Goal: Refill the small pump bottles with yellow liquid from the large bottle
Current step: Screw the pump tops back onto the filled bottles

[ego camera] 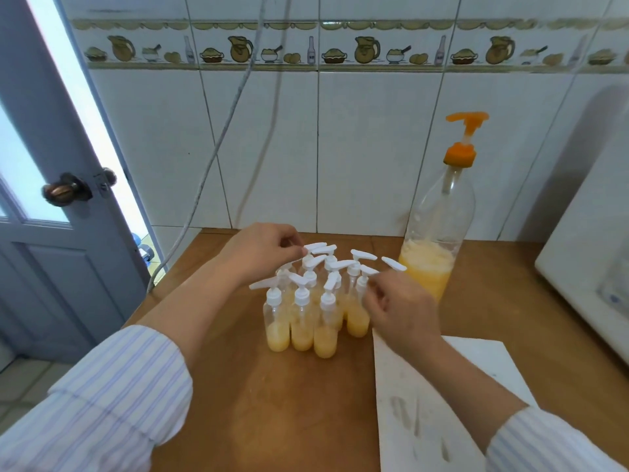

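Several small clear pump bottles [302, 321] with white pump heads stand in a tight cluster on the wooden table [272, 403], each holding some yellow liquid at the bottom. My left hand [262, 248] pinches the white pump head of a back bottle [315, 247]. My right hand [398, 310] is at the cluster's right side, fingers curled at the neck of a small bottle [357, 315]. The large clear bottle [437, 233] with an orange pump stands behind and to the right, about a quarter full of yellow liquid.
A white board [442, 403] lies on the table at the front right. A white appliance [585, 253] stands at the right edge. Tiled wall runs behind, with cables [218, 144] hanging down. A blue door [51, 199] stands at the left.
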